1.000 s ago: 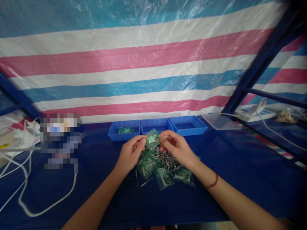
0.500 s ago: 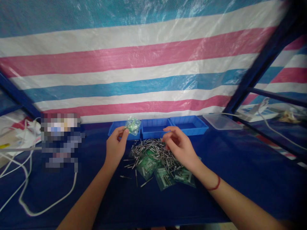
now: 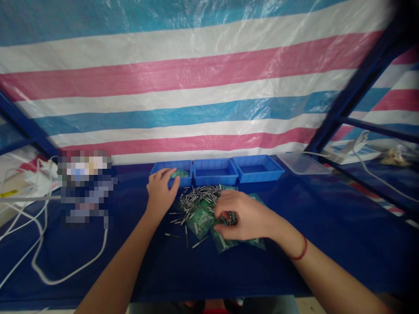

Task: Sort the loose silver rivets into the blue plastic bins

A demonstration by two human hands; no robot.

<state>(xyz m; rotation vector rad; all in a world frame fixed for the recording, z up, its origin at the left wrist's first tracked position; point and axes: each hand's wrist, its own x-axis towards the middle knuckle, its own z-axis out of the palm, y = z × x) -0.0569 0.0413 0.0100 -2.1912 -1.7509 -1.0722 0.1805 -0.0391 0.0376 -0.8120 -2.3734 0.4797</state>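
Note:
My left hand point(image 3: 161, 192) rests at the front rim of the leftmost blue tray point(image 3: 156, 170), its fingers spread and holding nothing. A small green plastic bag point(image 3: 180, 173) lies in that tray by my fingertips. My right hand point(image 3: 244, 216) is curled down onto a heap of small metal pins point(image 3: 196, 201) and green bags point(image 3: 200, 220) on the blue table; its fingers pinch at the pile, and what they grip is hidden.
Two more blue trays point(image 3: 214, 171) point(image 3: 258, 167) stand in a row to the right, then a clear plastic lid point(image 3: 303, 163). White cables point(image 3: 49, 279) loop over the table's left side. A striped tarp hangs behind. A blue frame post point(image 3: 347, 96) rises at right.
My left hand carried a filled green bag from the pile to the leftmost tray and let it go there. My right hand dropped from mid-air onto the pile.

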